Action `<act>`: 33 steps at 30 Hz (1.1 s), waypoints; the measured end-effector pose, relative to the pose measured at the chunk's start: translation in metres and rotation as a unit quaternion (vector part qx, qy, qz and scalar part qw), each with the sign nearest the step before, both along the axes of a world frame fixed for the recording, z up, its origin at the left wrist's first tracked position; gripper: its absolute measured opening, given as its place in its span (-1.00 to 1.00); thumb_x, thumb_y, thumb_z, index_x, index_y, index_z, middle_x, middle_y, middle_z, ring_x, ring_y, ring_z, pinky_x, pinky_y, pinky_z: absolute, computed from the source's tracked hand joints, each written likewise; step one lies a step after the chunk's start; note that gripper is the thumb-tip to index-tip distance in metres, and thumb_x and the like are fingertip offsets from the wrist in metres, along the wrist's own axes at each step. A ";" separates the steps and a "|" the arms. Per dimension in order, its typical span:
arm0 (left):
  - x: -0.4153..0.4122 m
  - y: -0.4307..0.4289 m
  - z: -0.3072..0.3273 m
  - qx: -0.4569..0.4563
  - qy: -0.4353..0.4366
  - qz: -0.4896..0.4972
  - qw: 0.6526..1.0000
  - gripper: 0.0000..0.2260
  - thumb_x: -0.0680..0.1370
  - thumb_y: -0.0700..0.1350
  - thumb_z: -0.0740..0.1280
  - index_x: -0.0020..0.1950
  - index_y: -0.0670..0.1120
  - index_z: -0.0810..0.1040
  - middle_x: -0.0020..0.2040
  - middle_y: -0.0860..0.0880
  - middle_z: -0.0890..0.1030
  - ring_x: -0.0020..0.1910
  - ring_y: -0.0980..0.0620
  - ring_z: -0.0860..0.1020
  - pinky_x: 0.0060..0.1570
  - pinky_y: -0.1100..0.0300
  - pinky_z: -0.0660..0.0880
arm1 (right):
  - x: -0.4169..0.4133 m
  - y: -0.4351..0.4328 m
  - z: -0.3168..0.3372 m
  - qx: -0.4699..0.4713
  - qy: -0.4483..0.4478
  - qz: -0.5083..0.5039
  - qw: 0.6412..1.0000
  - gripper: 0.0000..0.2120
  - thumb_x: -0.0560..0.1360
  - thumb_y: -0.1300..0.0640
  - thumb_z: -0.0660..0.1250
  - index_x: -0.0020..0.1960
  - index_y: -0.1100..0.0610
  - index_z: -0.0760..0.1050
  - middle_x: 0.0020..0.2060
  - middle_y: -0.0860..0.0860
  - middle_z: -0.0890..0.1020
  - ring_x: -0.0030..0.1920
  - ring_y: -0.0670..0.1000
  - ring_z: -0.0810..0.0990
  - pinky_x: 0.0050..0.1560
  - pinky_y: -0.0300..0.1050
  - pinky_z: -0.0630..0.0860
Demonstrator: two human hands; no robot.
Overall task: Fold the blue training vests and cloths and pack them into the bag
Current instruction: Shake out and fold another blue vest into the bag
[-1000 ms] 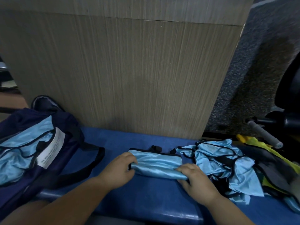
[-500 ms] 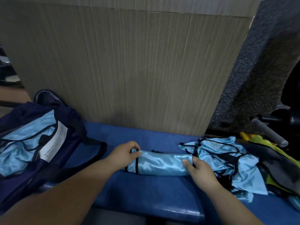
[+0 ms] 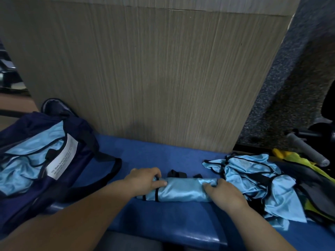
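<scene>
Head view shows a rolled blue vest [image 3: 178, 190] lying across the blue desk [image 3: 163, 225], at about 6 o'clock in the picture, with black trim bands near its left end. The left hand [image 3: 146, 180] presses on this left end, thumb on top and fingers curled over the far side. The right hand [image 3: 223, 193] grasps the right end, fingers bent into the shiny fabric. Both hands are closed on the roll, not released.

I judge the cloth to be very light, soft and slippery, because it shines like satin and wrinkles easily. A roll like this can open by itself when the hold is loosened, so it is better to hold it around the middle or at both ends together, with the black trim tucked inside.

At 3 o'clock from the roll, just beside the right hand, is a crumpled pile of blue vests [image 3: 257, 180], not folded. Behind this pile some yellow cloth [image 3: 297, 158] is visible. At 9 o'clock, well apart, stands the open navy bag [image 3: 79, 134], and blue fabric already lies inside it. Behind everything rises a wooden panel [image 3: 154, 73].
</scene>
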State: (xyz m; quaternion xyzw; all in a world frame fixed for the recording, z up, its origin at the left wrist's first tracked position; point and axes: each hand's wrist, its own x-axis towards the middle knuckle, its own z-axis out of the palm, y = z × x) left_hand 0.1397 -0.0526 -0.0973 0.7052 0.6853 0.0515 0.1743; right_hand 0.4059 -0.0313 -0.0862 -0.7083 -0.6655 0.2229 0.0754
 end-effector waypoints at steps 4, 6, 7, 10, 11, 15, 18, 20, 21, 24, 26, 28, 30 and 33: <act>-0.002 -0.007 0.001 -0.006 0.004 -0.017 1.000 -0.59 0.51 0.34 0.23 0.20 0.11 0.48 0.03 0.13 0.55 0.04 0.11 0.46 0.23 0.15 0.24 | -0.004 0.008 0.007 -0.058 0.028 0.014 0.998 -0.53 0.45 -0.23 0.29 0.12 0.13 0.55 0.02 0.03 0.63 0.02 0.04 0.58 0.06 -0.14 0.47; -0.003 -0.009 0.003 -0.024 -0.005 -0.018 1.000 -0.58 0.48 0.36 0.26 0.18 0.12 0.51 0.09 0.11 0.55 0.12 0.10 0.47 0.29 0.10 0.23 | -0.007 0.011 0.008 -0.077 0.074 0.013 0.994 -0.61 0.42 -0.18 0.39 0.00 0.14 0.60 -0.08 0.04 0.66 -0.06 0.02 0.62 0.00 -0.14 0.50; -0.005 -0.010 0.004 -0.039 -0.010 -0.022 0.999 -0.58 0.47 0.36 0.28 0.17 0.11 0.53 0.12 0.10 0.52 0.14 0.09 0.46 0.29 0.08 0.24 | -0.008 0.011 0.007 -0.082 0.103 0.009 0.991 -0.65 0.41 -0.14 0.42 -0.03 0.15 0.61 -0.10 0.05 0.67 -0.07 0.03 0.63 -0.04 -0.14 0.51; -0.011 -0.012 0.007 -0.074 -0.052 -0.040 0.995 -0.68 0.48 0.29 0.34 0.03 0.08 0.51 0.00 0.11 0.47 0.02 0.11 0.46 0.07 0.20 0.36 | -0.018 0.007 0.006 -0.067 0.230 -0.013 0.971 -0.83 0.46 0.03 0.42 -0.03 0.11 0.58 -0.07 0.07 0.67 -0.08 0.03 0.62 -0.19 -0.15 0.51; -0.014 -0.013 0.008 -0.076 -0.072 -0.040 0.994 -0.74 0.49 0.25 0.37 -0.06 0.10 0.46 -0.07 0.13 0.45 -0.05 0.13 0.45 -0.06 0.24 0.38 | -0.023 0.005 0.006 -0.061 0.281 -0.021 0.958 -0.88 0.48 0.09 0.41 -0.02 0.10 0.57 -0.07 0.07 0.67 -0.08 0.03 0.61 -0.21 -0.14 0.50; -0.023 -0.023 0.013 -0.084 -0.141 -0.020 0.986 -0.77 0.50 0.16 0.40 -0.11 0.12 0.38 -0.12 0.15 0.44 -0.15 0.19 0.42 -0.22 0.29 0.38 | -0.047 -0.001 0.013 -0.079 0.484 -0.040 0.871 -0.85 0.55 0.23 0.34 0.11 0.11 0.52 -0.03 0.09 0.69 -0.01 0.09 0.66 -0.08 0.02 0.61; -0.035 -0.034 0.016 -0.094 -0.212 0.009 0.973 -0.67 0.48 0.14 0.44 0.09 0.07 0.39 0.02 0.11 0.48 -0.03 0.14 0.48 -0.15 0.27 0.45 | -0.066 -0.003 0.023 -0.071 0.576 -0.015 0.814 -0.84 0.56 0.29 0.31 0.12 0.14 0.49 -0.03 0.14 0.70 -0.02 0.14 0.69 -0.06 0.08 0.62; -0.047 -0.043 0.022 -0.100 -0.283 0.040 0.953 -0.54 0.46 0.12 0.46 0.26 0.05 0.38 0.16 0.08 0.51 0.11 0.10 0.52 0.09 0.20 0.51 | -0.083 -0.004 0.033 -0.058 0.620 0.009 0.783 -0.83 0.55 0.31 0.30 0.10 0.13 0.48 -0.09 0.11 0.71 -0.08 0.09 0.70 -0.13 -0.01 0.63; -0.055 -0.048 0.028 -0.091 -0.315 0.050 0.943 -0.52 0.45 0.11 0.47 0.29 0.07 0.37 0.19 0.07 0.53 0.13 0.08 0.54 0.18 0.15 0.52 | -0.091 -0.004 0.038 -0.050 0.639 0.016 0.767 -0.83 0.54 0.31 0.31 0.10 0.13 0.49 -0.10 0.10 0.71 -0.10 0.07 0.69 -0.16 -0.05 0.64; -0.085 -0.066 0.051 -0.034 -0.374 0.062 0.925 -0.56 0.49 0.05 0.45 0.30 0.08 0.38 0.18 0.06 0.57 0.13 0.07 0.58 0.18 0.13 0.53 | -0.122 -0.004 0.048 -0.030 0.675 0.032 0.736 -0.67 0.37 0.15 0.48 0.09 0.12 0.49 -0.05 0.12 0.68 -0.08 0.06 0.67 -0.16 -0.08 0.64; -0.110 -0.081 0.069 0.016 -0.372 0.071 0.925 -0.58 0.53 0.04 0.41 0.33 0.10 0.35 0.24 0.09 0.52 0.18 0.12 0.53 0.19 0.22 0.50 | -0.150 -0.005 0.051 -0.031 0.680 0.040 0.731 -0.64 0.36 0.11 0.49 0.10 0.12 0.48 0.02 0.14 0.66 -0.05 0.06 0.67 -0.15 -0.07 0.62; -0.138 -0.098 0.085 0.091 -0.328 0.089 0.936 -0.64 0.56 0.04 0.36 0.31 0.16 0.35 0.25 0.13 0.48 0.22 0.19 0.47 0.14 0.37 0.43 | -0.184 -0.006 0.055 -0.046 0.690 0.050 0.721 -0.79 0.52 0.21 0.35 0.14 0.13 0.46 0.04 0.14 0.67 -0.06 0.05 0.68 -0.20 -0.10 0.63; -0.165 -0.116 0.099 0.169 -0.278 0.130 0.936 -0.69 0.57 0.04 0.33 0.28 0.22 0.36 0.24 0.13 0.47 0.23 0.22 0.44 0.04 0.46 0.35 | -0.224 -0.009 0.063 -0.062 0.701 0.065 0.707 -0.83 0.57 0.25 0.29 0.16 0.15 0.45 0.00 0.13 0.67 -0.09 0.03 0.69 -0.22 -0.12 0.63; -0.205 -0.142 0.114 0.233 -0.240 0.179 0.925 -0.73 0.61 -0.01 0.28 0.28 0.19 0.33 0.24 0.14 0.45 0.24 0.19 0.42 0.02 0.44 0.32 | -0.287 -0.017 0.085 -0.058 0.691 0.093 0.715 -0.89 0.60 0.24 0.26 0.11 0.13 0.43 -0.05 0.10 0.63 -0.13 0.03 0.65 -0.13 -0.03 0.60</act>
